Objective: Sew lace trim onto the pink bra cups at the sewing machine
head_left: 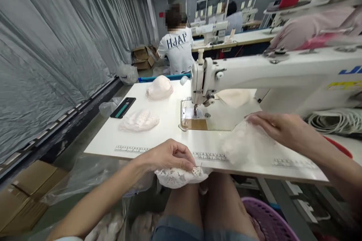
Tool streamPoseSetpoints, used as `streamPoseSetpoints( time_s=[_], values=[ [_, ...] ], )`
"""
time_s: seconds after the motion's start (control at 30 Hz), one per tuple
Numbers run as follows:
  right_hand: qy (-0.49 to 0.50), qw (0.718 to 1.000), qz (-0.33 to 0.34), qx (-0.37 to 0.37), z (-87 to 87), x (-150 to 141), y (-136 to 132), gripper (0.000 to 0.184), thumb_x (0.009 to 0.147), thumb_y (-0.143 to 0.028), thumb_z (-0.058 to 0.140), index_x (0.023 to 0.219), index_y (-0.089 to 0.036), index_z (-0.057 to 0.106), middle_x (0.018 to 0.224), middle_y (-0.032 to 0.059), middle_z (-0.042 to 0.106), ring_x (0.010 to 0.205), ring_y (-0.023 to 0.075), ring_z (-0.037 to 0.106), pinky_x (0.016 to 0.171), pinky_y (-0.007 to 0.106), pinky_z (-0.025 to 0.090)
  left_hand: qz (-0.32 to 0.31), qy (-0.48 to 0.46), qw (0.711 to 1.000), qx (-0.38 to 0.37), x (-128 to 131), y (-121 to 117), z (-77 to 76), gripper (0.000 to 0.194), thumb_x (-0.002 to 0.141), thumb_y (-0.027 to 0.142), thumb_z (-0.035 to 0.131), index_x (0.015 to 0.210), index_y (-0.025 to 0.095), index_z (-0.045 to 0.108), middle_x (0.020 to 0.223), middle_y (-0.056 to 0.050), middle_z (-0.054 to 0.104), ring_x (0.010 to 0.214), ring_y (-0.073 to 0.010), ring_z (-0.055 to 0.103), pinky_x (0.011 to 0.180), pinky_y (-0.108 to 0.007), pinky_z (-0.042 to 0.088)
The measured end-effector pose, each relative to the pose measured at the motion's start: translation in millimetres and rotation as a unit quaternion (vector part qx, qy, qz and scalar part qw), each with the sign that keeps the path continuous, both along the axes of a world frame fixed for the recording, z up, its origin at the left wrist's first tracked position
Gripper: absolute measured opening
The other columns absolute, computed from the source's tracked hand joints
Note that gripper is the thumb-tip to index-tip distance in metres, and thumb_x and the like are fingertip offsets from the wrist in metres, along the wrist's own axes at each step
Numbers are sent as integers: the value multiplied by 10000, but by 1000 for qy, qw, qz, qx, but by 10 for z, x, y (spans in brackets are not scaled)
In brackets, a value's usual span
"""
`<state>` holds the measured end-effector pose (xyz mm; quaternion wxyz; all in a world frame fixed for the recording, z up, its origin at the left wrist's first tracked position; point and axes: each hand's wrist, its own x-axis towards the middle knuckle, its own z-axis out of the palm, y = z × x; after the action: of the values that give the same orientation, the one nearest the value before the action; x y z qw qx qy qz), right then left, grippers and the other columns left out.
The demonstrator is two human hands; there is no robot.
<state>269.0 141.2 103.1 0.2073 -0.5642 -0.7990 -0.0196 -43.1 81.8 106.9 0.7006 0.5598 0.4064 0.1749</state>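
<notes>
My left hand (172,154) pinches the edge of a white lace piece (181,177) just over the table's front edge, above my lap. To the right, my right hand (266,123) has its fingers closed on a sheer white fabric piece (240,141) that lies on the table and looks blurred. Between and behind the hands stands a white sewing machine (200,83), its needle and presser foot above the metal plate. A pale lace pile (141,120) and a pale pink cup-shaped stack (160,87) rest on the table's left side.
A dark phone-like device (123,107) lies at the white table's (107,141) left edge. Behind the machine arm is a cream fabric piece (233,96). A purple basket (268,218) stands below right, cardboard boxes (28,196) at left. A person in a white shirt (178,49) sits ahead.
</notes>
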Motion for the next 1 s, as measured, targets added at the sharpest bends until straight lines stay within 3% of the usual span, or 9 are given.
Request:
streamPoseSetpoints(
  time_s=[0.03, 0.1, 0.23, 0.33, 0.43, 0.57, 0.73, 0.9, 1.0],
  values=[
    [-9, 999, -4, 50, 23, -13, 6, 574, 900, -581, 273, 940, -173, 674, 879, 157, 684, 796, 287, 621, 708, 413, 456, -32, 4, 999, 13, 11, 78, 64, 234, 649, 285, 773, 799, 123, 697, 700, -22, 670, 665, -97, 604, 620, -186, 454],
    [21, 993, 101, 62, 42, -168, -64, 542, 865, -593, 377, 1119, -170, 601, 1122, 171, 617, 1056, 318, 540, 869, 464, 405, -91, 7, 995, 26, 40, 225, 176, 222, 659, 288, 766, 799, 130, 699, 717, -22, 679, 695, -106, 623, 676, -202, 478],
    [129, 890, 370, -233, 54, -670, -173, 505, 730, -606, 590, 1033, -202, 608, 1034, 70, 631, 986, 243, 563, 833, 333, 445, -158, 6, 986, 59, 75, 513, 383, 239, 667, 312, 760, 808, 128, 700, 721, -22, 686, 698, -113, 636, 735, -227, 495],
    [178, 868, 358, -294, 131, -819, -36, 375, 778, -540, 583, 799, -166, 602, 775, 9, 606, 736, 167, 564, 646, 250, 434, -147, 41, 979, 135, 19, 695, 555, 208, 704, 288, 732, 828, 125, 698, 737, -28, 694, 714, -118, 637, 706, -215, 488],
    [151, 925, 304, -170, 218, -752, 87, 284, 873, -416, 519, 760, -162, 580, 690, 7, 574, 665, 146, 530, 621, 252, 390, -106, 89, 956, 258, -59, 766, 613, 170, 775, 276, 658, 846, 126, 697, 780, -43, 704, 750, -138, 644, 698, -219, 482],
    [27, 950, 311, 20, 103, -664, -34, 292, 951, -268, 378, 767, -160, 577, 682, 40, 586, 655, 152, 523, 713, 319, 365, -93, 149, 884, 432, -55, 660, 243, 165, 848, 241, 561, 887, 154, 695, 902, -56, 716, 843, -157, 655, 772, -245, 477],
    [14, 933, 345, -98, -198, -651, -283, 303, 930, -394, 427, 814, -180, 607, 788, 58, 622, 711, 169, 569, 653, 282, 397, -77, 207, 757, 616, 44, 334, -419, 104, 845, 152, 554, 838, 164, 657, 1023, -58, 688, 954, -172, 619, 889, -333, 407],
    [64, 955, 267, -108, -308, -770, -224, 227, 941, -237, 370, 1021, -189, 577, 909, 66, 606, 739, 159, 587, 625, 246, 423, -49, 205, 687, 696, 129, 182, -582, 140, 890, 156, 479, 919, 183, 614, 962, -15, 675, 855, -131, 596, 821, -308, 389],
    [-10, 964, 257, -67, -368, -878, -184, 188, 892, -163, 416, 872, -194, 600, 875, 50, 585, 654, 149, 561, 567, 245, 394, -29, 211, 662, 719, 146, 162, -644, 193, 897, 110, 425, 904, 175, 606, 891, -10, 672, 794, -120, 582, 757, -300, 382]
  ],
)
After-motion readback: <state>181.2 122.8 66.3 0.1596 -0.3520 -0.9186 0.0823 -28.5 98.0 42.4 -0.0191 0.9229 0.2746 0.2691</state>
